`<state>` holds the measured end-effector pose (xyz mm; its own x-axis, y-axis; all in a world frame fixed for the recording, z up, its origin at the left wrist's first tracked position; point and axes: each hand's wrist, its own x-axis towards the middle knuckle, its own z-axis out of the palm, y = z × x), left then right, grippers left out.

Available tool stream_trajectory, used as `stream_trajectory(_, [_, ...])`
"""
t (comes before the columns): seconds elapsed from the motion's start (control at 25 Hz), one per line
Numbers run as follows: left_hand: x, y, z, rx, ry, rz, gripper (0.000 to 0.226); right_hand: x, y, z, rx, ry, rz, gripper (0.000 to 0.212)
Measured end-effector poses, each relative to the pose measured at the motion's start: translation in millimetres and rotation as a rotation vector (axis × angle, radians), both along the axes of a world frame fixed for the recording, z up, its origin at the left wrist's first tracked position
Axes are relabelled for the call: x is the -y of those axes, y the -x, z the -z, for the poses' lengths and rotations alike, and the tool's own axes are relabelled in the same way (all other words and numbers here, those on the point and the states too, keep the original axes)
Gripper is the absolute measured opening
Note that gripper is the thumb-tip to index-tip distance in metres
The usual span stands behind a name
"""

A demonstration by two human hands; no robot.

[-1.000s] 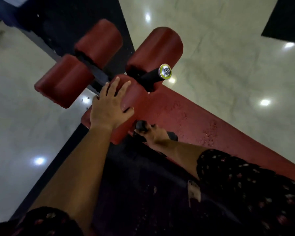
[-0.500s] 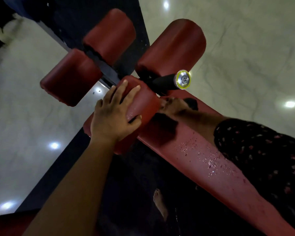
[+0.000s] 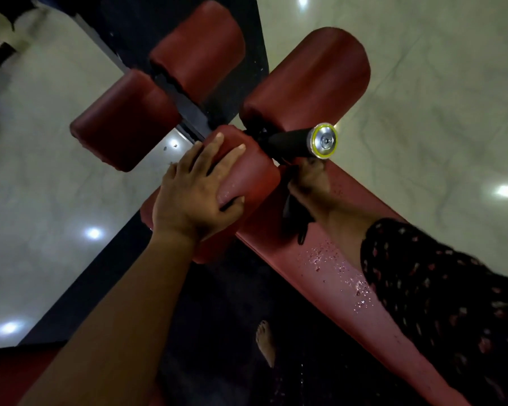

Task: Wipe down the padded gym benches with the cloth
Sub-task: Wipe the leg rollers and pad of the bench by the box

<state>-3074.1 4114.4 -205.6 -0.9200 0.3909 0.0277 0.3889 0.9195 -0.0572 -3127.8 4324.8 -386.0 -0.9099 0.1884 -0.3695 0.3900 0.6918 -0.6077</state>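
A red padded bench (image 3: 343, 276) runs from the lower right up to the middle, with water drops on its pad. Red roller pads (image 3: 308, 80) sit at its upper end. My left hand (image 3: 194, 194) lies flat with spread fingers on the nearest red roller pad (image 3: 255, 183). My right hand (image 3: 311, 183) holds a dark cloth (image 3: 295, 218) against the top of the bench pad, just under a black handle with a silver end cap (image 3: 324, 139). Part of the cloth hangs below the hand.
Two more red rollers (image 3: 197, 48) (image 3: 123, 124) stand at the upper left on a black frame. Pale glossy floor (image 3: 423, 112) lies on both sides. A dark mat and a bare foot (image 3: 266, 341) are below the bench.
My right hand has moved with the cloth from the near side of the bench up onto the pad's top end by the black handle. My left hand has stayed on the roller.
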Motion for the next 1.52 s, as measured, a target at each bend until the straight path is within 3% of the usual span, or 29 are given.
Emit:
stream_trajectory(0.08, [-3,-2,1,-0.003,0.007,-0.002,0.081,44,-31,11,0.103,-0.228,-0.139,0.067])
stream_trajectory(0.16, [-2,-1,2,-0.002,0.012,-0.001,0.082,87,-74,13,0.109,-0.352,-0.387,0.063])
stream_trajectory(0.28, [-1,-1,1,-0.005,0.018,0.001,0.083,108,-128,12,0.123,-0.362,-0.694,0.063])
stream_trajectory(0.48, [-4,-2,1,-0.005,0.003,0.0,0.083,33,-101,18,-0.173,-0.439,-1.103,0.055])
stream_trajectory(0.56, [-4,-1,1,-0.008,0.006,-0.008,0.083,-18,-66,11,-0.159,-0.502,-1.033,0.041])
stream_trajectory(0.64, [-5,-1,1,0.001,0.017,-0.017,0.083,-55,-33,15,-0.221,-0.638,-0.902,0.049])
stream_trajectory(0.8, [-3,-2,1,0.001,0.018,-0.02,0.083,-86,9,9,-0.103,-0.771,-0.655,0.053])
stream_trajectory(0.92, [-2,-2,1,-0.005,0.023,-0.013,0.083,-94,22,8,0.037,-0.52,-0.284,0.049])
stream_trajectory(1.0, [-3,-2,1,-0.001,0.015,-0.018,0.083,-87,14,6,0.053,-0.182,-0.005,0.043])
stream_trajectory(1.08, [-4,-2,0,-0.003,0.015,-0.02,0.083,-60,-5,11,0.023,0.084,0.192,0.054])
stream_trajectory(1.16, [-5,-3,0,-0.021,0.037,-0.002,0.083,-22,-37,9,0.107,0.114,0.198,0.072])
stream_trajectory(1.28, [-5,-4,0,-0.041,0.023,0.043,0.081,42,-102,1,0.129,0.142,-0.003,0.073])
stream_trajectory(1.44, [-6,-3,2,-0.054,0.024,0.066,0.083,84,-161,10,0.175,-0.225,-0.609,0.079])
stream_trajectory(1.52, [-6,-5,1,-0.057,0.011,0.063,0.082,69,-163,18,0.018,-0.362,-0.896,0.071])
